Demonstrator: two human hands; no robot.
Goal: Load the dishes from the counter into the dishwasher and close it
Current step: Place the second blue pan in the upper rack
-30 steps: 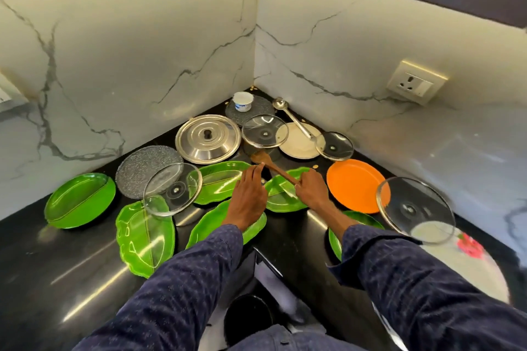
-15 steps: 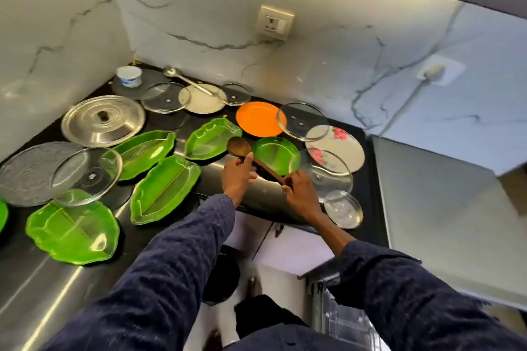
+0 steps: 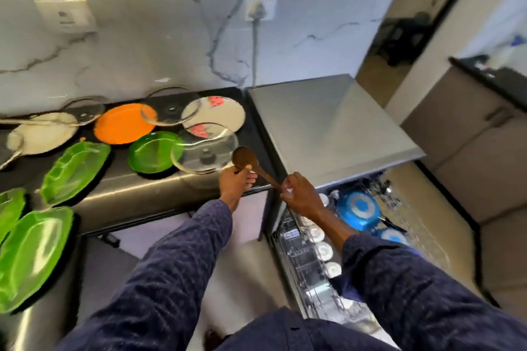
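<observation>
A brown wooden spoon (image 3: 245, 162) hangs over the counter's front right corner. My right hand (image 3: 300, 193) grips its handle, and my left hand (image 3: 236, 182) pinches it just below the bowl. To the right stands the open dishwasher (image 3: 336, 128), its pulled-out rack (image 3: 302, 248) holding blue bowls (image 3: 358, 210) and small white cups. On the black counter (image 3: 148, 188) lie green leaf-shaped plates (image 3: 74, 171), a round green plate (image 3: 151, 151), an orange plate (image 3: 122, 123), flowered white plates (image 3: 222, 112) and glass lids (image 3: 204, 151).
A marble wall with two sockets (image 3: 63, 15) backs the counter, and a plug and cord (image 3: 256, 13) hang from the right one. A beige cabinet (image 3: 467, 148) stands right of the dishwasher. Floor shows between the counter and the rack.
My view has swung right from the counter corner to the dishwasher. Both hands have carried the wooden spoon right, from above the green plates to the counter's right end.
</observation>
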